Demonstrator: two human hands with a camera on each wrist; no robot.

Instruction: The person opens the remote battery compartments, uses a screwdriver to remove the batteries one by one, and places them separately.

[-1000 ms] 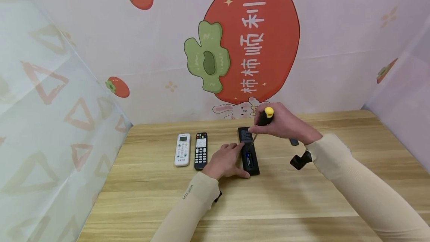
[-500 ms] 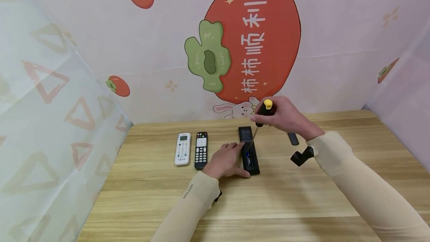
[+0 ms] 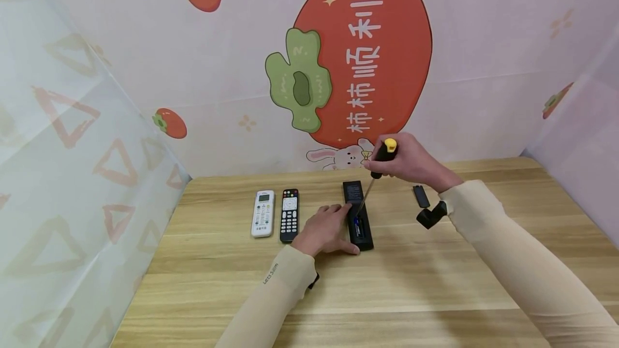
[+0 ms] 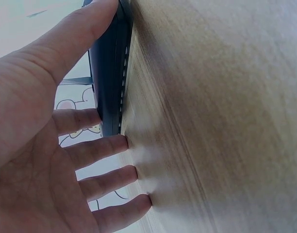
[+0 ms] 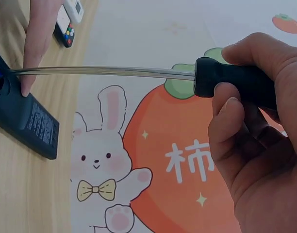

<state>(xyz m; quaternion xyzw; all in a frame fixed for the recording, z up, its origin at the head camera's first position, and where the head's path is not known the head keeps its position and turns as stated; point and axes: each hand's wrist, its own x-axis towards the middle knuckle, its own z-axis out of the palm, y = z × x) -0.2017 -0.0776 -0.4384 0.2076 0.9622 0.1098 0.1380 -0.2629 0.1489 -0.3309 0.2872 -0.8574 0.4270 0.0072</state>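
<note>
- One hand, the left hand (image 3: 325,231), spread, touches the long black plastic remote (image 3: 362,215), face-down on the wooden table (image 3: 401,305).
- Right hand (image 3: 410,160) grips a yellow-capped black screwdriver (image 3: 385,156).
- Apparently prying the blue battery (image 3: 358,227); next calls for gentle leverage.

Remotes, 3: opened black remote (image 3: 362,214); keyed black remote (image 3: 289,216) and white remote (image 3: 263,214), both near 9 o'clock from it. Screwdriver (image 3: 384,159): 1. Small black cover (image 3: 421,196): 1, between 2 and 3 o'clock from opened remote. Blue battery (image 3: 358,225): 1 seen, total unclear. Hands, 2: left hand (image 3: 325,232), right hand (image 3: 405,159). Sleeves (image 3: 522,256): 2. Desk (image 3: 411,294): 1. Rabbit print (image 3: 349,159): 1. Fruit prints, 5: big fruit print (image 3: 401,58), small fruit prints (image 3: 175,124) at 2, 3, 8, 10 o'clock from it.
</note>
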